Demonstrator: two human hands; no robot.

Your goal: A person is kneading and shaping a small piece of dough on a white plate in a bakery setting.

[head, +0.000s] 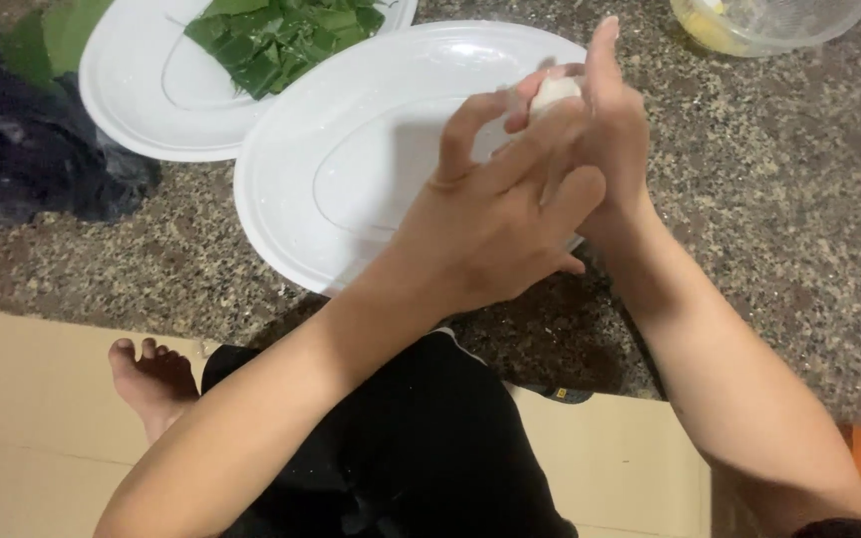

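1. Your left hand [495, 214] and right hand [605, 130] meet at center-right of the frame, pressed together around a white dough ball [554, 93].
2. Left grip: fingers [462, 130] curled over the front of the ball, clenched on it. Right grip: palm cupped behind the ball, fingers pointing up, also closed on it.
3. The ball shows only as a small white patch between the fingers, near the top of the hands; the rest is hidden.
4. You hold the ball above the right edge of an empty white oval plate [351, 179], which sits on the speckled granite counter [779, 199].
5. A second white plate [142, 90] at upper left, its rim touching or overlapping the first, carries cut green leaf pieces [276, 40].
6. Clear plastic bowl [769, 22] at upper right with something yellow inside; can't tell what.
7. Black plastic bag [22, 164] at far left on the counter.
8. Bare foot [154, 384] and black trousers [430, 448] at the bottom of the frame, over a beige floor [22, 438].
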